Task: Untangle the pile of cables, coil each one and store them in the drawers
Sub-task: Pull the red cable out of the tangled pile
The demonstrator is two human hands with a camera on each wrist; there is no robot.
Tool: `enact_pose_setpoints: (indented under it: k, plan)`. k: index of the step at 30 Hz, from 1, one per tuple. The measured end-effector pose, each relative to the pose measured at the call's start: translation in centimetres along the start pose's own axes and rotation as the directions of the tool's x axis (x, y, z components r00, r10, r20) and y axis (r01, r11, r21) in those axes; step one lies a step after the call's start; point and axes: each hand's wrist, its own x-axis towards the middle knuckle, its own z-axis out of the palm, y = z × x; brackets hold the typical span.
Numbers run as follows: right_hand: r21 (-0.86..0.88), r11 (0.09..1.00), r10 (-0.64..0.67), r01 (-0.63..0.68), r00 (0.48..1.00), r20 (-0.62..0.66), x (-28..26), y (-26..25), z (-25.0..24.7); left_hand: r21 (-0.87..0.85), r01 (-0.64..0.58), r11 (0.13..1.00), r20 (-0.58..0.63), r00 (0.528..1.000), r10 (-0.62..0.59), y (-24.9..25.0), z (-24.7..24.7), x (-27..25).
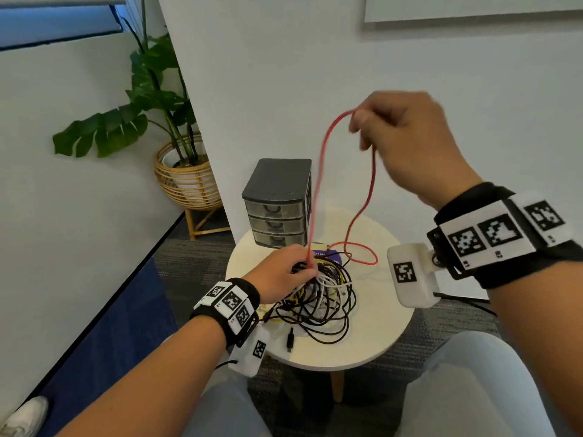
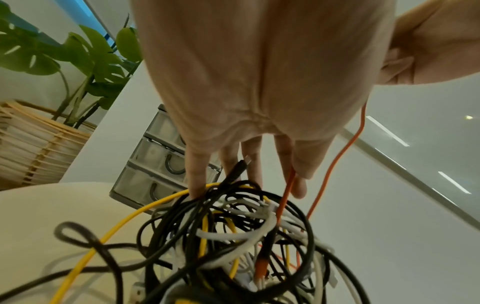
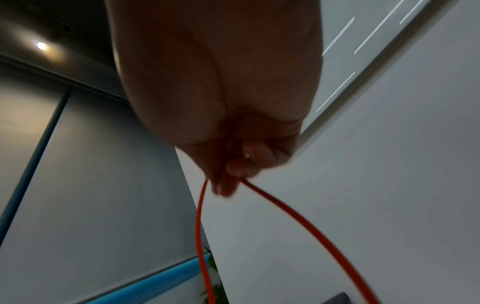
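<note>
A tangled pile of black, white and yellow cables [image 1: 321, 294] [image 2: 233, 236] lies on the round white table [image 1: 372, 335]. A red cable [image 1: 318, 171] [image 2: 285, 195] [image 3: 200, 226] rises out of it in a tall loop. My right hand [image 1: 359, 121] [image 3: 228, 176] pinches the top of that loop, high above the table. My left hand [image 1: 307, 269] [image 2: 293, 176] presses its straight fingers down on the pile, with the red cable pinched between thumb and forefinger. The grey three-drawer unit [image 1: 277, 203] [image 2: 153, 164] stands behind the pile with all drawers closed.
A purple box [image 1: 325, 255] lies partly under the cables. A black plug [image 1: 290, 339] sticks out toward the table's near edge. A potted plant in a rattan basket [image 1: 186, 181] stands on the floor at the left. A white wall is right behind the table; my knees are below.
</note>
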Motion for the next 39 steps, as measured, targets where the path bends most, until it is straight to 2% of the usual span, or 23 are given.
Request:
enact_pose_setpoints:
  k: [2, 3, 6, 10, 15, 20, 24, 27, 31, 35, 39]
  plan:
    - [0.063, 0.998, 0.009, 0.004, 0.979, -0.202, 0.4, 0.1, -0.6, 0.026, -0.006, 1.000, 0.007, 1.000, 0.006, -0.4, -0.1, 0.1]
    - [0.053, 0.999, 0.017, -0.004, 0.970, -0.243, 0.5, 0.1, -0.9, 0.027, -0.002, 1.000, 0.012, 1.000, 0.002, -0.5, -0.2, 0.2]
    - [0.013, 1.000, 0.016, -0.013, 0.969, -0.248, 0.7, 0.4, -1.0, 0.058, -0.010, 0.998, 0.039, 0.999, 0.008, -0.3, -0.4, 0.5]
    - [0.078, 0.996, 0.061, -0.043, 0.967, -0.249, 1.0, 0.7, -1.0, 0.053, 0.000, 0.999, 0.027, 1.000, -0.002, -0.4, -0.2, 0.5]
    - [0.164, 0.987, 0.071, -0.007, 0.918, -0.389, 2.0, 0.8, -1.9, 0.021, 0.026, 0.999, 0.001, 1.000, -0.026, -0.6, -0.2, 0.2]
    - [0.270, 0.963, 0.086, 0.018, 0.926, -0.368, 2.4, 0.7, -2.2, -0.191, 0.127, 0.973, -0.017, 0.991, -0.132, 0.2, -1.7, 0.4]
    - [0.407, 0.913, 0.129, 0.031, 0.925, -0.359, 2.6, 1.3, -2.2, -0.342, 0.100, 0.934, -0.142, 0.977, -0.157, 1.8, -4.0, 1.1]
    - [0.438, 0.898, 0.174, -0.038, 0.945, -0.276, 2.8, 3.5, -0.8, -0.234, 0.120, 0.965, -0.147, 0.977, -0.157, 2.1, -4.8, 1.3]
    - [0.378, 0.903, 0.230, -0.203, 0.973, -0.028, 1.3, 8.9, 2.5, -0.051, 0.174, 0.983, -0.006, 0.985, -0.175, 1.1, -3.7, 0.6]
    - [0.195, 0.934, 0.265, -0.299, 0.947, 0.181, -1.9, 13.2, 5.8, 0.032, 0.233, 0.972, 0.070, 0.969, -0.235, 0.2, -2.1, 0.1]
    - [-0.055, 0.963, 0.268, -0.265, 0.908, 0.323, -4.4, 16.3, 8.3, -0.035, 0.251, 0.967, 0.079, 0.966, -0.248, -0.2, -0.8, 0.0]
